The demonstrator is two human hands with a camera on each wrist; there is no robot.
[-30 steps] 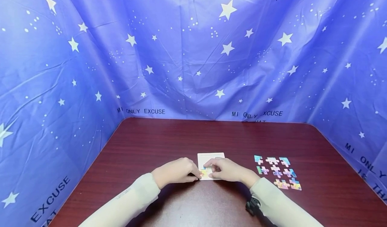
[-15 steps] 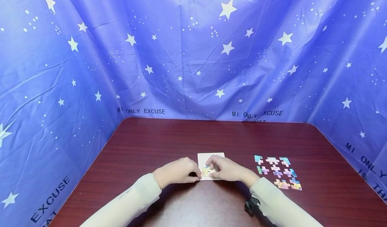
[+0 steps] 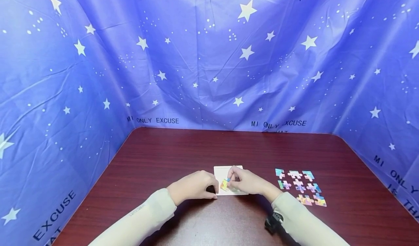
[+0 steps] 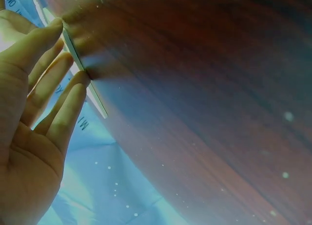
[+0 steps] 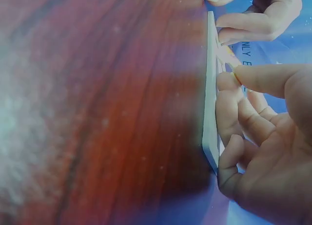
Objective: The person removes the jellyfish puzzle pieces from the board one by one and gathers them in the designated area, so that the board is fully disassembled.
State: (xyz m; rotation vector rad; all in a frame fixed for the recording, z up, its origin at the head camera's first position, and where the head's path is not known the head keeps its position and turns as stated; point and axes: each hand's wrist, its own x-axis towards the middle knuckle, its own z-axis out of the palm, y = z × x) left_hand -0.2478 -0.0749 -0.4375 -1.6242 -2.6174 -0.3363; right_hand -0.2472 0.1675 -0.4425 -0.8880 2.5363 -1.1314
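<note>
A small white puzzle board (image 3: 221, 171) lies flat on the table in the middle of the head view. My right hand (image 3: 246, 182) is over it, pinching a yellow jigsaw piece (image 3: 224, 185) between thumb and index finger. The piece is tilted up from the board, as the right wrist view also shows, while the other right fingers rest on the board. At the board's left edge, my left hand (image 3: 195, 185) touches with its fingertips and holds nothing; the left wrist view shows those fingers (image 4: 63, 113) fairly straight. More colour under the right hand is partly hidden.
Several loose jigsaw pieces (image 3: 298, 185) lie in rough rows to the right of the board on the dark red wooden table (image 3: 183, 147). A blue curtain with stars (image 3: 209, 56) hangs behind the table and along both sides.
The yellow piece was flat near the board's lower left; now it is tilted and slightly further right. My right fingers have drawn together on it. The left hand has barely moved.
</note>
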